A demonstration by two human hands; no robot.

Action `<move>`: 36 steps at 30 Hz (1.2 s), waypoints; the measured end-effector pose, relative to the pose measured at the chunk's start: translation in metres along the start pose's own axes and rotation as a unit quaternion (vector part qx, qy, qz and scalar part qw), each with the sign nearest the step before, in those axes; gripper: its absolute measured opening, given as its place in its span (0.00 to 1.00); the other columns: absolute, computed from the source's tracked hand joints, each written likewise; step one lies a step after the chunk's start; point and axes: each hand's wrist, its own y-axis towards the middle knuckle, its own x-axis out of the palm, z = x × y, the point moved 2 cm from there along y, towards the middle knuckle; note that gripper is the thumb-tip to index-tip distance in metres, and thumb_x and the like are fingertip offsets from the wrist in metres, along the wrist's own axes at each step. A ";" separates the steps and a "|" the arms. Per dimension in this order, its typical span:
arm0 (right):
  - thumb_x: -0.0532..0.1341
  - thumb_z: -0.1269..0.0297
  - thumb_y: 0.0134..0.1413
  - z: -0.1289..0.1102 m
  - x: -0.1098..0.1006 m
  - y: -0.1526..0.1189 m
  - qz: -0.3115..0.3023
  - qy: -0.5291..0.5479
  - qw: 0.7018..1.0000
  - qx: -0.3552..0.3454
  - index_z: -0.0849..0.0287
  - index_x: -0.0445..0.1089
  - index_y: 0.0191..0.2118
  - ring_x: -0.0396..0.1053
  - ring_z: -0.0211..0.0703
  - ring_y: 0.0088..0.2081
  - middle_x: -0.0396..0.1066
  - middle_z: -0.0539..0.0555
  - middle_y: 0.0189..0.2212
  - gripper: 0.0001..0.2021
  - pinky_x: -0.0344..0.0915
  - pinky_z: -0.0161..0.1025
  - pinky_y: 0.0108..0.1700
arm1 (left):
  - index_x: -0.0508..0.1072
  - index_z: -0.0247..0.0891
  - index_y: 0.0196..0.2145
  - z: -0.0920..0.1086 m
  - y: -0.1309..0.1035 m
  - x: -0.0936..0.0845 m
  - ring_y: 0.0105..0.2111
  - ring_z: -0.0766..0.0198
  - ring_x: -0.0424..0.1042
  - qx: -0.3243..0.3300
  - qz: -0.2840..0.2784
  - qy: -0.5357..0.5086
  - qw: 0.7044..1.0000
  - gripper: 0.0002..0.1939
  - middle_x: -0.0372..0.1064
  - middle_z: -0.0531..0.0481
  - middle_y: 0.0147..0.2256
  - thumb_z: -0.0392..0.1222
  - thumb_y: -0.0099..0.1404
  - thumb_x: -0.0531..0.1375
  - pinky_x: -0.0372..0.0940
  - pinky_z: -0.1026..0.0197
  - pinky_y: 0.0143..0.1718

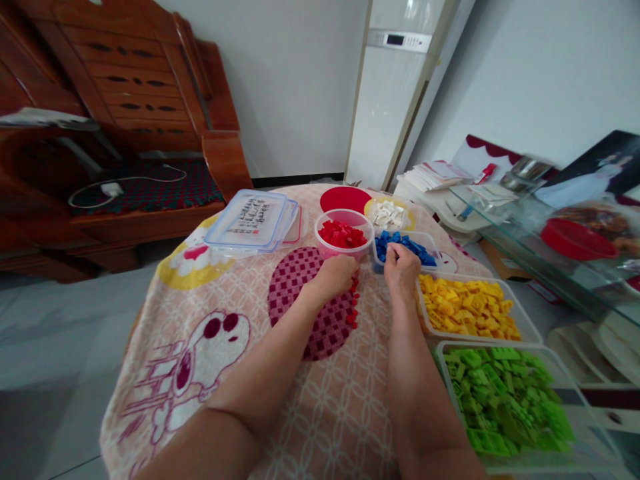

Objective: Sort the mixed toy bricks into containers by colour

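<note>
My left hand (339, 275) is closed low over the tablecloth, just in front of the round tub of red bricks (343, 235). Its fingertips are hidden, so what they hold cannot be made out. Small red pieces (353, 313) lie in a line on the cloth beside it. At the near left edge of the box of blue bricks (406, 248), my right hand (401, 267) has its fingers pinched together; anything between them is too small to tell.
Boxes of yellow bricks (469, 308) and green bricks (505, 400) line the right side. White bricks (388, 215) and a red round lid (344, 199) sit at the back. Clear lids (250, 221) are stacked at the back left. A glass shelf (550, 257) stands beyond the right edge.
</note>
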 end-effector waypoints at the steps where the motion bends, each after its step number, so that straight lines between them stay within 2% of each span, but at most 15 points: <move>1: 0.54 0.64 0.61 0.000 0.000 0.000 0.001 0.001 1.000 0.000 0.60 0.80 0.38 0.75 0.51 0.39 0.81 0.63 0.36 0.16 0.66 0.43 0.46 | 0.83 0.34 0.38 -0.001 0.001 0.001 0.45 0.51 0.78 0.005 0.002 -0.001 1.000 0.13 0.80 0.37 0.41 0.28 0.60 0.59 0.72 0.55 0.47; 4: 0.54 0.64 0.61 0.000 0.000 0.000 0.002 0.003 1.000 -0.001 0.60 0.80 0.38 0.75 0.51 0.39 0.81 0.62 0.35 0.16 0.66 0.43 0.46 | 0.84 0.35 0.38 -0.005 0.004 0.002 0.43 0.52 0.79 0.026 0.023 -0.021 0.999 0.15 0.81 0.40 0.39 0.26 0.59 0.59 0.71 0.56 0.46; 7: 0.54 0.63 0.61 0.000 -0.001 0.000 0.004 0.002 1.000 -0.006 0.61 0.80 0.38 0.75 0.50 0.38 0.81 0.62 0.35 0.16 0.65 0.42 0.45 | 0.84 0.36 0.38 -0.006 0.005 -0.005 0.40 0.57 0.79 0.058 0.051 -0.087 0.993 0.15 0.81 0.45 0.36 0.26 0.58 0.60 0.71 0.59 0.46; 9: 0.53 0.63 0.61 -0.001 -0.001 0.000 0.005 0.002 1.000 -0.010 0.60 0.80 0.38 0.75 0.50 0.38 0.81 0.62 0.35 0.16 0.65 0.42 0.44 | 0.85 0.36 0.37 -0.005 0.003 -0.015 0.37 0.60 0.78 0.080 0.089 -0.149 0.982 0.13 0.81 0.46 0.36 0.27 0.59 0.61 0.70 0.61 0.45; 11: 0.53 0.63 0.62 -0.001 -0.001 -0.001 0.004 0.001 1.000 -0.011 0.60 0.80 0.37 0.74 0.50 0.37 0.81 0.61 0.35 0.16 0.65 0.42 0.44 | 0.84 0.36 0.37 -0.004 -0.001 -0.026 0.36 0.62 0.78 0.088 0.151 -0.203 0.963 0.11 0.81 0.47 0.36 0.29 0.61 0.62 0.70 0.63 0.43; 14: 0.54 0.63 0.61 -0.002 -0.001 -0.001 0.004 -0.001 1.000 -0.005 0.61 0.80 0.38 0.75 0.51 0.38 0.81 0.62 0.36 0.16 0.65 0.43 0.44 | 0.84 0.37 0.38 -0.009 -0.005 -0.038 0.38 0.63 0.77 0.056 0.258 -0.234 0.936 0.11 0.81 0.47 0.38 0.31 0.63 0.61 0.70 0.62 0.46; 17: 0.54 0.64 0.61 -0.002 -0.001 0.000 0.002 -0.003 1.000 -0.001 0.61 0.80 0.38 0.75 0.51 0.39 0.81 0.62 0.37 0.16 0.65 0.43 0.45 | 0.83 0.36 0.45 -0.020 -0.005 -0.038 0.41 0.61 0.77 -0.004 0.308 -0.228 0.924 0.15 0.81 0.46 0.42 0.30 0.64 0.60 0.71 0.59 0.49; 20: 0.55 0.65 0.60 -0.003 -0.001 0.000 0.003 -0.003 1.000 0.004 0.61 0.80 0.38 0.75 0.51 0.39 0.81 0.63 0.37 0.15 0.66 0.43 0.46 | 0.80 0.36 0.52 -0.028 -0.004 -0.036 0.42 0.61 0.78 -0.032 0.301 -0.222 0.927 0.20 0.80 0.44 0.47 0.30 0.63 0.60 0.71 0.59 0.50; 22: 0.55 0.66 0.60 -0.003 -0.001 0.000 0.003 -0.003 1.000 0.002 0.61 0.80 0.38 0.75 0.51 0.39 0.81 0.63 0.37 0.15 0.66 0.43 0.46 | 0.79 0.36 0.53 -0.028 -0.005 -0.036 0.43 0.61 0.78 -0.031 0.296 -0.222 0.929 0.20 0.79 0.44 0.48 0.30 0.64 0.60 0.71 0.59 0.50; 24: 0.54 0.65 0.61 -0.003 -0.001 -0.001 0.002 -0.002 1.000 -0.003 0.61 0.80 0.38 0.75 0.52 0.39 0.81 0.63 0.36 0.15 0.66 0.43 0.46 | 0.81 0.36 0.50 -0.024 -0.006 -0.038 0.43 0.61 0.78 -0.023 0.289 -0.223 0.930 0.18 0.80 0.44 0.47 0.31 0.64 0.61 0.71 0.59 0.50; 28: 0.54 0.64 0.61 -0.002 -0.001 -0.001 0.001 -0.002 1.000 -0.009 0.61 0.80 0.38 0.75 0.52 0.39 0.81 0.63 0.36 0.16 0.66 0.44 0.45 | 0.84 0.35 0.40 -0.012 -0.009 -0.042 0.38 0.61 0.78 0.005 0.256 -0.227 0.940 0.12 0.81 0.46 0.38 0.31 0.63 0.60 0.70 0.61 0.46; 32: 0.53 0.63 0.61 -0.002 -0.001 -0.001 0.005 -0.004 1.000 -0.007 0.62 0.80 0.38 0.75 0.52 0.38 0.81 0.62 0.35 0.17 0.65 0.44 0.45 | 0.84 0.35 0.38 -0.004 -0.008 -0.041 0.34 0.62 0.77 0.026 0.229 -0.220 0.948 0.11 0.81 0.48 0.34 0.32 0.64 0.60 0.69 0.63 0.43; 34: 0.53 0.63 0.61 -0.002 -0.001 -0.001 0.006 -0.005 1.000 -0.007 0.62 0.80 0.38 0.75 0.52 0.38 0.81 0.62 0.34 0.17 0.65 0.44 0.45 | 0.84 0.35 0.39 -0.002 -0.006 -0.037 0.36 0.62 0.78 0.039 0.196 -0.201 0.959 0.11 0.82 0.47 0.36 0.33 0.65 0.60 0.69 0.62 0.44; 36: 0.53 0.62 0.61 -0.002 -0.001 -0.001 0.004 -0.005 1.000 -0.008 0.61 0.80 0.38 0.75 0.52 0.38 0.81 0.62 0.35 0.18 0.65 0.44 0.45 | 0.84 0.36 0.41 -0.001 -0.004 -0.029 0.40 0.59 0.79 0.052 0.136 -0.157 0.977 0.12 0.82 0.45 0.39 0.33 0.65 0.61 0.70 0.61 0.46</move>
